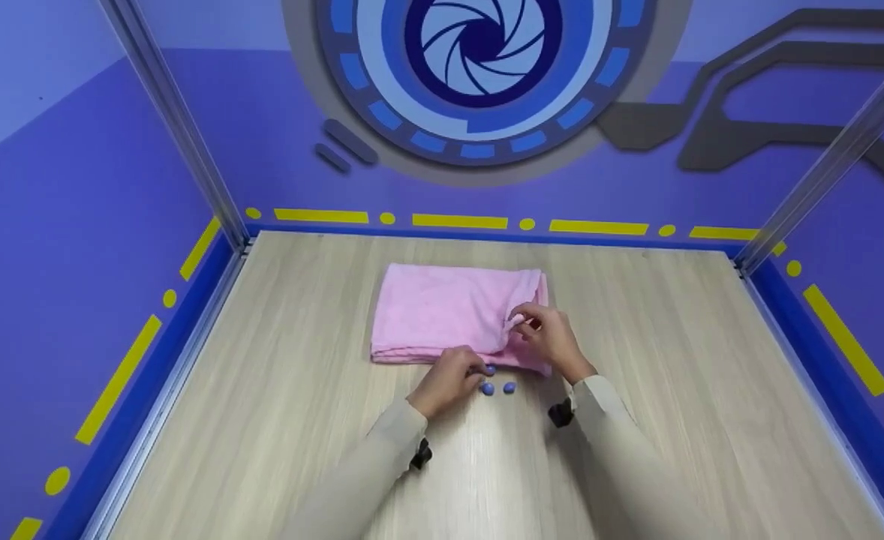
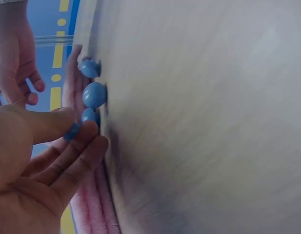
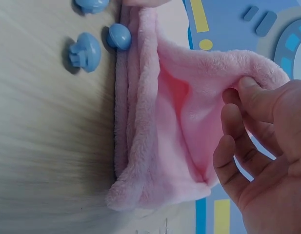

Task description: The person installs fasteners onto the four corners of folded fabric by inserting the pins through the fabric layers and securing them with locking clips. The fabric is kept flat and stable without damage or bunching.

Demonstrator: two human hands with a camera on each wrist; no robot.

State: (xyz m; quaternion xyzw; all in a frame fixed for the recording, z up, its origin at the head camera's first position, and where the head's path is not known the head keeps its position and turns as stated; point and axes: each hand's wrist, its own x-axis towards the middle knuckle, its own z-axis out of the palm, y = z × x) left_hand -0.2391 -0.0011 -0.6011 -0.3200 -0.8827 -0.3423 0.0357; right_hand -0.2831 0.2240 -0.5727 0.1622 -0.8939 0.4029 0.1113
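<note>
Loose knobs: three blue mushroom-shaped knobs (image 1: 509, 388), towel's 5 o'clock.
Left hand (image 1: 449, 381): pinches a fourth knob (image 2: 71, 130) beside them.
Right hand (image 1: 554, 337): pinches the towel's raised edge toward 3 o'clock.
Pink plush towel (image 1: 442, 307): folded on the wood-grain table (image 1: 292, 375), long axis 9-to-3, stacked layers facing 6.

- Four blue pieces (image 2: 95, 95) are counted.
- One pink cloth (image 1: 442, 307) is seen.
- Two hands are shown: left hand (image 1: 448, 380), right hand (image 1: 554, 339).
- Two sleeves (image 1: 367, 465) are counted.
- Two metal posts (image 1: 175, 112) are seen.
- One table (image 1: 299, 330) is shown.
</note>
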